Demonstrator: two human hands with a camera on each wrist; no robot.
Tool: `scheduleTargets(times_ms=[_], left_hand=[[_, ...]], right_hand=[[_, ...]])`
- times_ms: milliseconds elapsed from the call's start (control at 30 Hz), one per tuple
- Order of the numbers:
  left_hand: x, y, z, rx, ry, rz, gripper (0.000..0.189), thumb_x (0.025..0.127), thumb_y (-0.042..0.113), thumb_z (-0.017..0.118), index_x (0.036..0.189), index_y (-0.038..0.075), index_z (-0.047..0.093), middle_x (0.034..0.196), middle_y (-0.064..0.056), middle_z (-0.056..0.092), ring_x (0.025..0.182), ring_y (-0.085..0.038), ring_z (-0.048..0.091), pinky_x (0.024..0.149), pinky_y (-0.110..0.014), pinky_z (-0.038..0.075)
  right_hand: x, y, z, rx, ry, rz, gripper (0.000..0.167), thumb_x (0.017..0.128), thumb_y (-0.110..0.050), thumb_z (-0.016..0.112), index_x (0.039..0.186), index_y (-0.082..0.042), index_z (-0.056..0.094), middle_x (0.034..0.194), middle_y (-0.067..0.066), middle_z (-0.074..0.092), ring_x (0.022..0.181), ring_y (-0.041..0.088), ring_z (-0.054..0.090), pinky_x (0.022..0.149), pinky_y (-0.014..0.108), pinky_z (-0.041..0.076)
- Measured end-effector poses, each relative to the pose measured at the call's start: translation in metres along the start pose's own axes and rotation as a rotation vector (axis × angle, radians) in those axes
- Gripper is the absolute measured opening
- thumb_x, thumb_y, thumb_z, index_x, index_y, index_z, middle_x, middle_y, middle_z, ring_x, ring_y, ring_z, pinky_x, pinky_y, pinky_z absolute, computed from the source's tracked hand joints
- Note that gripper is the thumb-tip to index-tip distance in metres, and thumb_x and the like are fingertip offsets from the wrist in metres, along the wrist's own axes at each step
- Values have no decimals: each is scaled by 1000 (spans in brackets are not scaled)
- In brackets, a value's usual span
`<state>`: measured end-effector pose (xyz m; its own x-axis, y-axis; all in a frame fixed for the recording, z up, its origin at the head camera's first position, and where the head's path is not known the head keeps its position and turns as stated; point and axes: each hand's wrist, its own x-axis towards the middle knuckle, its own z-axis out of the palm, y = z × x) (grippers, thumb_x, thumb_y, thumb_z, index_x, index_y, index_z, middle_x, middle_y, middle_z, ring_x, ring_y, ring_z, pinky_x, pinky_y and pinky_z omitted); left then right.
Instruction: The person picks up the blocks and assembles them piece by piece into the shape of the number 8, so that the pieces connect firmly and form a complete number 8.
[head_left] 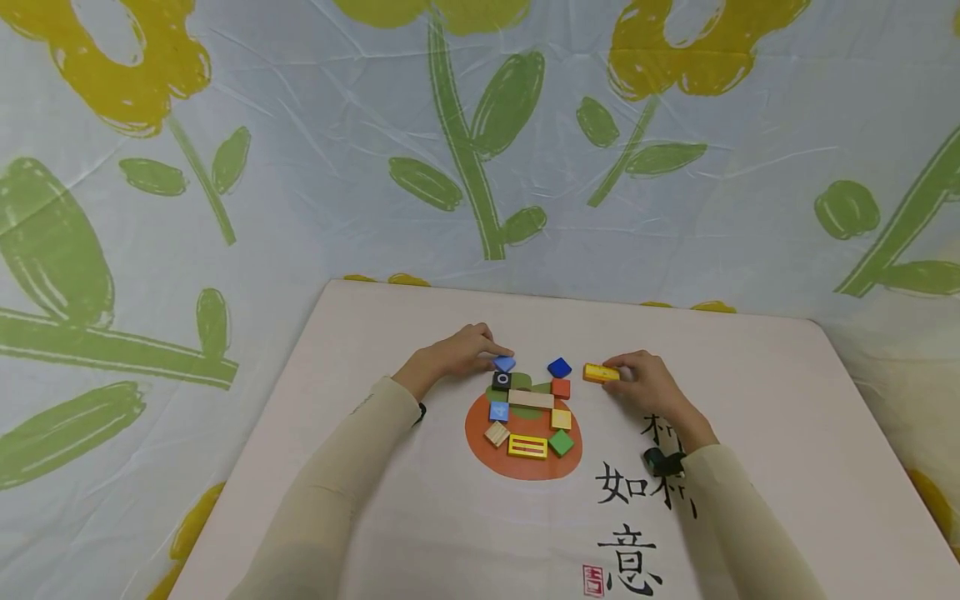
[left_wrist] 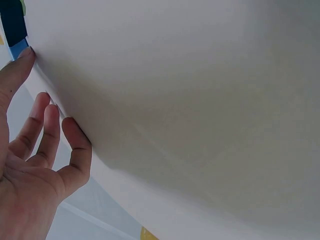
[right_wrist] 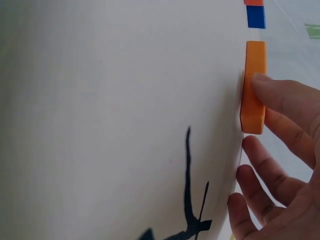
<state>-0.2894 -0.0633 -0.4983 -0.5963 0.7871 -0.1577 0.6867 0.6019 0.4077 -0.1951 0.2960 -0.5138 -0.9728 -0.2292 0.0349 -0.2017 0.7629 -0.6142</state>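
My left hand [head_left: 459,350] is at a light blue block [head_left: 504,364] at the upper left of a block arrangement, finger and thumb against it. In the left wrist view the thumb touches the blue block [left_wrist: 20,48] near the frame's edge; the other fingers curve loosely over the table. With thumb and index finger, my right hand [head_left: 651,382] pinches a long yellow block [head_left: 600,372], which looks orange in the right wrist view, at the table surface. Between the hands lies a dark blue block [head_left: 559,367], apart from both.
Below the hands, a black block [head_left: 502,381], red block [head_left: 560,388], plain wooden bar [head_left: 531,400], green block [head_left: 561,443] and striped yellow block [head_left: 527,447] lie with others over an orange printed shape [head_left: 525,472]. Black characters [head_left: 630,558] mark the pale table cover. A flowered curtain [head_left: 315,167] hangs behind.
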Motion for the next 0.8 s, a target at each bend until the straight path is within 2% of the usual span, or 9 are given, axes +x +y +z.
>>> scheduleTargets(times_ms=[233,467,633,800], left_hand=[[0,-1,1,-3,0,-8,38,99,17,65,137,24,64,114,-9,54,99,-21,47,87,-33,42],[-1,-3,3,24,13,19,38,100,17,64,137,24,64,113,-9,54,98,-20,47,86,-32,41],[-1,-2,2,13,15,19,38,100,16,65,137,24,64,113,-9,54,98,-20,47,85,-32,41],[-1,-3,2,11,16,21,38,100,16,65,137,24,64,113,-9,54,98,-20,47,85,-32,41]], right_hand=[[0,-1,1,-9,6,-21,29,88,-7,77,116,1,72,118,22,65,117,45,52,99,64,35],[3,-3,0,8,18,-28,31,88,-9,77,117,2,71,119,22,64,116,43,52,98,62,37],[11,-14,-2,44,27,-13,31,89,-9,76,119,-1,71,121,20,63,117,40,51,98,60,39],[23,-27,0,72,20,-40,32,89,-11,77,119,-1,71,121,19,63,116,39,51,98,59,39]])
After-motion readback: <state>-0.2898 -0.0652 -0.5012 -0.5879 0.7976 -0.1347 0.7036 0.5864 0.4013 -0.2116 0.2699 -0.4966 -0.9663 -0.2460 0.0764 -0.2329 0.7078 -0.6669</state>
